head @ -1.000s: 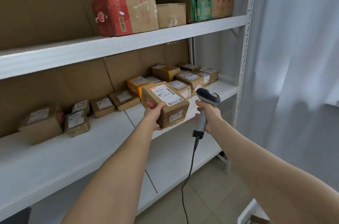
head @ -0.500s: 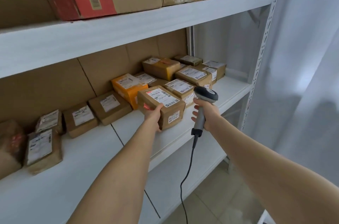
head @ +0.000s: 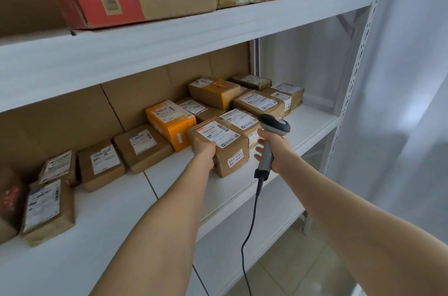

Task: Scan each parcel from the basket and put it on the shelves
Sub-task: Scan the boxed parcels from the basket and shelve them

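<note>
White middle shelf (head: 312,123) carries rows of labelled cartons; a white curtain (head: 407,101) hangs right of it. Left hand (head: 204,151) clasps the brown parcel (head: 221,144), resting on that shelf beside an orange box (head: 171,123). Right hand (head: 275,148) grips the scanner (head: 272,135).

Both arms reach forward, left hand (head: 203,150) and right hand (head: 274,148) gripping.

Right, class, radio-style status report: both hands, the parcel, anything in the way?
Left hand gripping brown parcel at middle shelf. Right hand holding barcode scanner. Orange parcel close behind; shelf front open.
</note>
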`<state>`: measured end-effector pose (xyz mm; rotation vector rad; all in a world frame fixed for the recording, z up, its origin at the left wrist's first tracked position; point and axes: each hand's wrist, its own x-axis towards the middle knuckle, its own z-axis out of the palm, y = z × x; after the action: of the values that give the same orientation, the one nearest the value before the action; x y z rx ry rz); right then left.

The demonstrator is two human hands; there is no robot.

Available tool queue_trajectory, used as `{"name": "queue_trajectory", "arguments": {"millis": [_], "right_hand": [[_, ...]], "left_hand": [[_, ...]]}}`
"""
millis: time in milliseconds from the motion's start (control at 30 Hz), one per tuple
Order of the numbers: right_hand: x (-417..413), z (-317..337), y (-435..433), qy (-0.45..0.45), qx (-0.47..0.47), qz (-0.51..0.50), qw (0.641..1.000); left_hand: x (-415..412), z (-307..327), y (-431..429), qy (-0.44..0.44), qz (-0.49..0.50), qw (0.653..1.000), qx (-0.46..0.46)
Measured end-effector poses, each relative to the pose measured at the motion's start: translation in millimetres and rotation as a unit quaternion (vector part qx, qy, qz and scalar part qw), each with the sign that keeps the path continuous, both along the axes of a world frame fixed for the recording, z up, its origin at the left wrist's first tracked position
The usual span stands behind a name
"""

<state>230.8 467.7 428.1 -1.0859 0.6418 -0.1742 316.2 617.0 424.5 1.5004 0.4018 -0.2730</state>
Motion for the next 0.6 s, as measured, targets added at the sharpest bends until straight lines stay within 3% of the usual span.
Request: {"name": "queue_trajectory", "arguments": {"millis": [133,233,300,367,500,600], "right_hand": [[-4.9,1.1,-6.0,-0.009,0.003,-0.008,1.0],[-12.2,4.3,-12.9,-0.014,0.003,-0.023,1.0],[-19.1,7.7,-18.2,-0.017,0.002,-0.031,0.999],[-28.4,11.0,-23.7,-0.018,0.005,-0.043,0.999],[-52.6,13.0,-38.4,-0.025,0.007,-0.079,0.997],[-75.0,10.2,-52.4,-0.028,0.009,-0.109,0.994]], "left_hand": [[4.8,4.6,-0.1,-0.025,-0.008,0.993,0.114],[7.0,19.9,-0.8,-0.106,-0.003,0.943,0.314],[6.2,30.6,-7.5,-0.16,-0.038,0.908,0.385],[2.0,37.5,-20.6,-0.192,-0.071,0.89,0.407],[-15.7,42.3,-60.1,-0.202,-0.138,0.904,0.35],[-34.5,43.6,-93.4,-0.213,-0.196,0.888,0.358]]}}
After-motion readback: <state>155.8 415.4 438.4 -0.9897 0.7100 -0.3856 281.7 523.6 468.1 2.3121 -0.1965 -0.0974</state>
